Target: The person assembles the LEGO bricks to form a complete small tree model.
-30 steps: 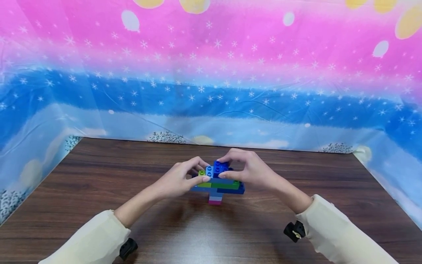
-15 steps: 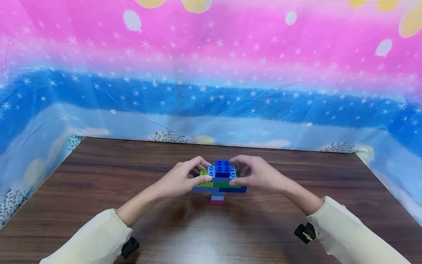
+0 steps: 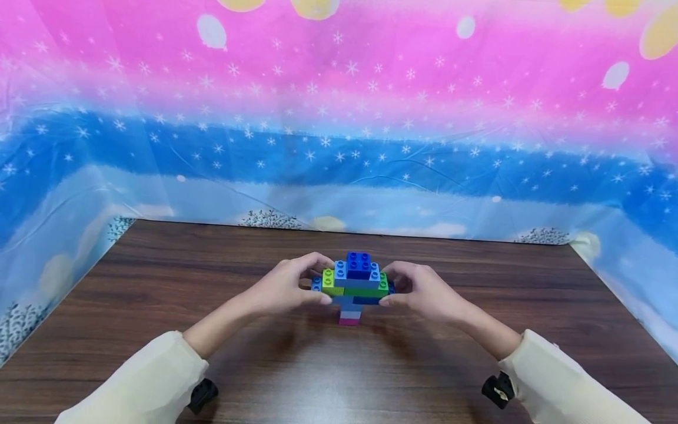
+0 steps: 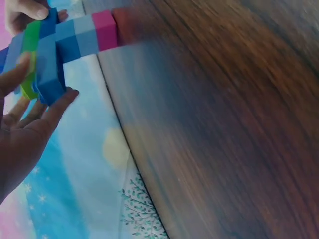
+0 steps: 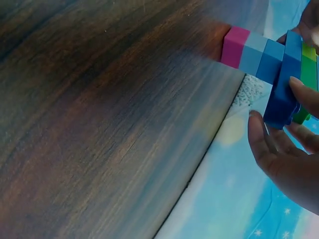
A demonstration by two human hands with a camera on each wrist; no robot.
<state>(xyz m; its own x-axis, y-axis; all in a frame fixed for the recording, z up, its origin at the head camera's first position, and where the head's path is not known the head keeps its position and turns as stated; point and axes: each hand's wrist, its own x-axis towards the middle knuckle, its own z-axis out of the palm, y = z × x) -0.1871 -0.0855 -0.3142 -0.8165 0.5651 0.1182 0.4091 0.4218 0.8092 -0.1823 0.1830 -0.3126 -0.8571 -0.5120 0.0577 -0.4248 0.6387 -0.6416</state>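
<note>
A toy building-brick structure (image 3: 365,288) stands upright at mid-table. It has a narrow column with a pink brick (image 4: 104,31) at the bottom and wider layers above. Lime and green bricks (image 5: 308,74) lie over blue ones, and a dark blue brick (image 3: 359,265) tops it. My left hand (image 3: 286,285) holds the left end, thumb in front and fingers behind. At the opposite end, my right hand (image 3: 429,291) grips likewise, its thumb against a dark blue brick (image 5: 281,97). The hands partly hide both ends.
The structure rests on a dark wood-grain table (image 3: 212,253). Behind the table and along its sides hangs a pink and blue cloth (image 3: 339,153) with snowflakes. Black devices (image 3: 498,390) are strapped at both sleeve cuffs.
My right hand has let go of the top dark blue brick and moved right and down to the structure's right end. My left hand has slid slightly outward and down to the left end.
</note>
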